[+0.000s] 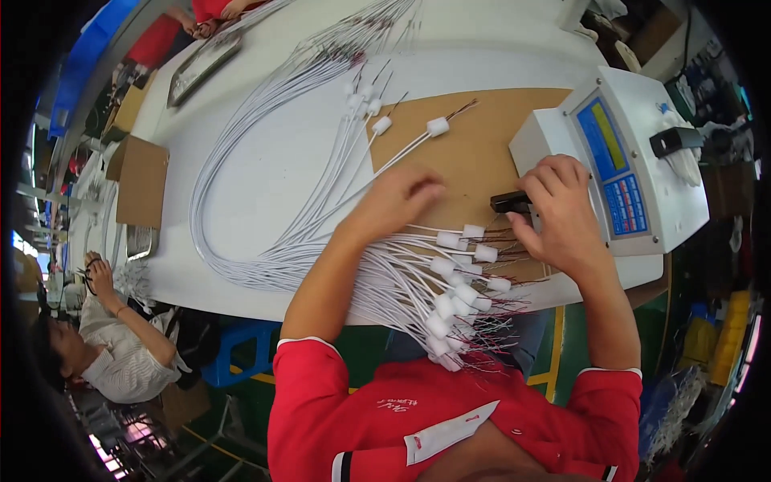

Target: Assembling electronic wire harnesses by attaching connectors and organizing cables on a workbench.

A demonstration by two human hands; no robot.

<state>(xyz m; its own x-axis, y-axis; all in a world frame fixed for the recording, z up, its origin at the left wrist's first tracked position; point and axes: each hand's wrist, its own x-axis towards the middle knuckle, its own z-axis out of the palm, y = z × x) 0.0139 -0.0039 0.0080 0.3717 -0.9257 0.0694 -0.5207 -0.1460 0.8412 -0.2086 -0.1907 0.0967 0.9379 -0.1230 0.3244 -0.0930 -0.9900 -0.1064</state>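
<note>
My left hand (399,198) is over the brown board, fingers curled in and thumb close to them; whatever they may hold is hidden. White cables (321,259) pass beneath that wrist. My right hand (564,210) is closed around a small black block-shaped piece (509,202), thumb below and fingers above, in front of a white machine (554,132) with a display and keypad. Whether this piece is fixed to the machine cannot be made out. Just below both hands lies a bundle of cable ends with white cylindrical sleeves (443,305) and thin bare wires.
The brown board (482,120) lies on the white table (241,177). Several sleeved cable ends (438,126) rest at its far left. A dark tray (205,68) and a cardboard box (143,182) are leftward. A co-worker (120,353) sits at left; another person's hands (201,24) show at the far edge.
</note>
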